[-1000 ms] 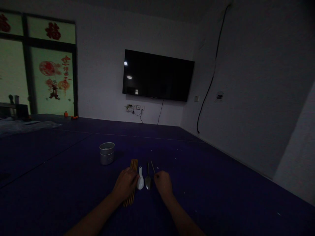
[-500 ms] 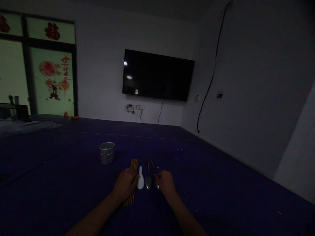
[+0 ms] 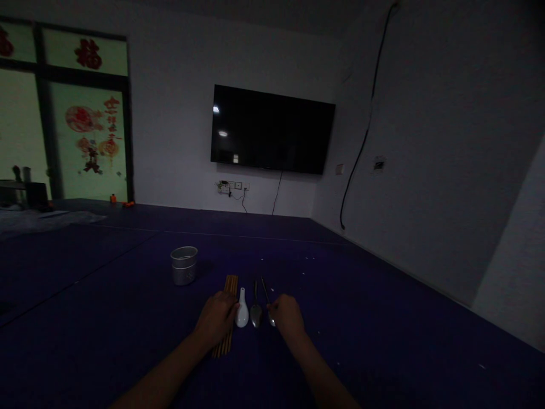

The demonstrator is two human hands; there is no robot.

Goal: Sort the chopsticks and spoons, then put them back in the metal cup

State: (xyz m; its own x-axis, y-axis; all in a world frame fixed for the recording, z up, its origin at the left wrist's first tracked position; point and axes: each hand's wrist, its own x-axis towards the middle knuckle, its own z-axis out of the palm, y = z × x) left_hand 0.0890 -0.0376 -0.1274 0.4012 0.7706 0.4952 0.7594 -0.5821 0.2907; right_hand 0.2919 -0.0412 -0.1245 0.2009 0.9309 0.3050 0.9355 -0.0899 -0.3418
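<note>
My left hand (image 3: pixel 218 318) lies over a row of wooden chopsticks (image 3: pixel 231 284), fingers curled round their middle. Its fingertips reach the left edge of a white ceramic spoon (image 3: pixel 242 316), which lies bowl towards me. Just right of that rests a metal spoon (image 3: pixel 256 315), touched by neither hand. A second metal spoon (image 3: pixel 265 288) slants at the right end of the row. My right hand (image 3: pixel 286 313) is closed on it with finger and thumb, hiding part of its bowl. The four kinds lie side by side on a dark purple surface (image 3: pixel 272 375).
A grey metal cup (image 3: pixel 184 267) stands behind and left of the chopsticks. Small white scraps (image 3: pixel 306 258) dot the surface on the right. Clear plastic sheeting (image 3: pixel 51 218) lies at the far left. A television (image 3: pixel 272 129) hangs on the back wall.
Both hands stay in place on the chopsticks and the right metal spoon. The whole view has shifted very slightly; nothing else visibly moves.
</note>
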